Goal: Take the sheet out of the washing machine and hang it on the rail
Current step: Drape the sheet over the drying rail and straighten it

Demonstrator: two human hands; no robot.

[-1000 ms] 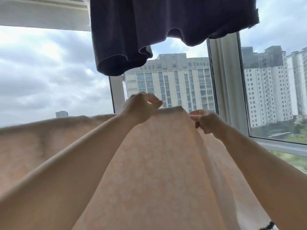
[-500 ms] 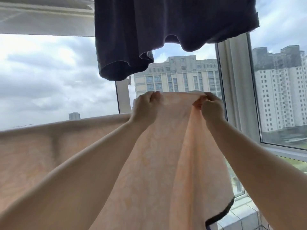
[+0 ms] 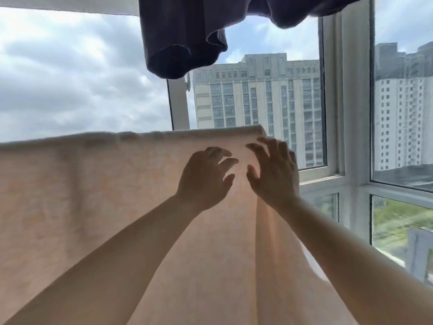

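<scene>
Sheet draped, both hands loose in front of it

The peach sheet [image 3: 98, 195] hung folded over a straight horizontal line, its top fold running just above the fingertips of both hands; the rail itself was hidden under the cloth. The left hand [image 3: 203, 177] was raised with its fingers [image 3: 222, 153] loosely spread and slightly bent, holding nothing, the tips just below the fold. The right hand [image 3: 274, 170] sat just beside it, thumb toward the left hand, its fingers [image 3: 269, 143] splayed wider and reaching up near the sheet's right corner, also gripping nothing. Whether any fingertip touched the cloth could not be told. Between and below the two hands a vertical crease ran down the fabric. Above the fingers hung a dark garment [image 3: 182, 36], well apart from the sheet. Beyond the right hand's fingers stood the white window frame [image 3: 346, 97], and past the glass a tall pale building [image 3: 257, 95] under cloudy sky
</scene>
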